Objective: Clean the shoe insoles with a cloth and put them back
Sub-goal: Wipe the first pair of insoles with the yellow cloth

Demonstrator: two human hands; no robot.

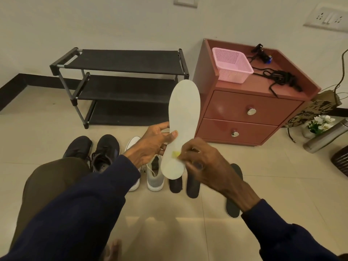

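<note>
Left hand [152, 146]: grips the white insole [184, 113] at mid-length, upright above the floor [263, 176].
Right hand [203, 164]: pinches the yellow cloth [176, 154] against the heel area.
Progress: wiping in hand, apparently unfinished.
Remaining: dark insoles [193, 185] lie on the floor beside the white shoes [155, 178], not refitted.

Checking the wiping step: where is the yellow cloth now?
Head view, centre: the right hand pinches the yellow cloth against the lower end of the white insole; the left hand holds that insole.
</note>
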